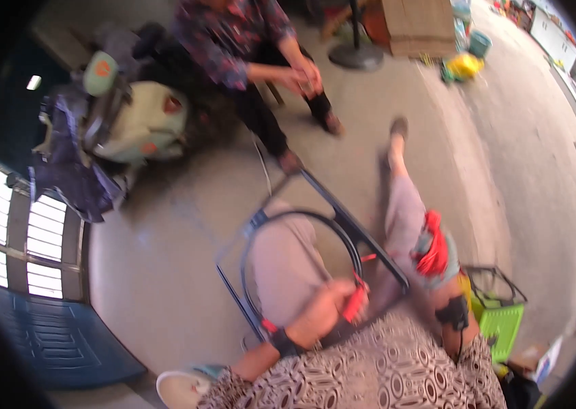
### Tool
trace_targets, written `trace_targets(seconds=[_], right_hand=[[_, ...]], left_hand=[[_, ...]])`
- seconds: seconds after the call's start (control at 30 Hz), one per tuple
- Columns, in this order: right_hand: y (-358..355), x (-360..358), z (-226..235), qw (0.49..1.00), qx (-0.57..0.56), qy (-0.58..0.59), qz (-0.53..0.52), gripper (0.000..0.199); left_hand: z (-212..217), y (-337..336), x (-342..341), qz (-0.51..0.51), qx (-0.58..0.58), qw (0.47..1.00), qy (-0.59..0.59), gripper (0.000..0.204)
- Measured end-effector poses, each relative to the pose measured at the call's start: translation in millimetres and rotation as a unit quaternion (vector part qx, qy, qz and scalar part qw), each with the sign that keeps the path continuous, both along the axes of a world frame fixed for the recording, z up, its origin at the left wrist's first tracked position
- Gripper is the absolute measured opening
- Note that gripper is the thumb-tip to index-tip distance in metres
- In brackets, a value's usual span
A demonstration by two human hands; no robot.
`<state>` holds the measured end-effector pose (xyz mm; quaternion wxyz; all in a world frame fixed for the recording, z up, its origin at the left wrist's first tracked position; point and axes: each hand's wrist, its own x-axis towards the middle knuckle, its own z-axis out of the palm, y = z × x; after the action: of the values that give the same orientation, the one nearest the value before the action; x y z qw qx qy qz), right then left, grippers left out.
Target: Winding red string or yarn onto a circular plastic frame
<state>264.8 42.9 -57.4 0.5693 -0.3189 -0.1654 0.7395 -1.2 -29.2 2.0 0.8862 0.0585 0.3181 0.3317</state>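
Across my lap lies a black metal frame point(322, 186), four-sided with a round ring point(351, 235) inside it. My left hand point(329, 305) reaches over the frame, its fingers curled round the ring's lower right part. Red wrapping point(355, 302) shows at those fingers, and smaller red bits sit elsewhere on the ring. To the right, my right hand point(448, 281) is closed at a bundle of red strips point(431, 247) above my thigh. Grey-green material point(446, 262) covers part of that hand. Motion blurs both hands' fingers.
Opposite me sits a person with clasped hands point(303, 78). A pale scooter point(145, 123) stands at far left. A lime-green crate point(500, 327) is beside my right side, with a dark wire-like frame point(495, 285) on top. A round black stand base point(356, 56) is ahead.
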Motion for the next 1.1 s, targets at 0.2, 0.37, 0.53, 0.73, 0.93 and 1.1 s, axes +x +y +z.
trace_targets(seconds=[0.2, 0.37, 0.53, 0.73, 0.93, 1.1], right_hand=[[-30, 40, 55, 0.978, -0.014, 0.203, 0.044, 0.032], [-55, 31, 55, 0.993, -0.120, 0.000, 0.012, 0.038], [-50, -11, 60, 0.946, -0.119, -0.228, 0.195, 0.035], [-20, -66, 64, 0.949, 0.074, -0.130, 0.277, 0.047], [1, -85, 40, 0.930, 0.079, -0.113, 0.341, 0.042], [12, -88, 37, 0.987, -0.038, -0.004, 0.157, 0.034]], left_hand=[[9, 11, 2, 0.030, -0.004, 0.997, 0.077, 0.034], [8, 7, 7, 0.068, 0.028, 0.993, 0.089, 0.009], [7, 0, 8, 0.054, 0.061, 0.990, 0.117, 0.008], [16, -2, 10, 0.072, 0.090, 0.988, 0.102, 0.008], [3, -3, 6, 0.085, 0.081, 0.987, 0.109, 0.022], [-3, -8, 3, 0.048, 0.055, 0.994, 0.079, 0.044]])
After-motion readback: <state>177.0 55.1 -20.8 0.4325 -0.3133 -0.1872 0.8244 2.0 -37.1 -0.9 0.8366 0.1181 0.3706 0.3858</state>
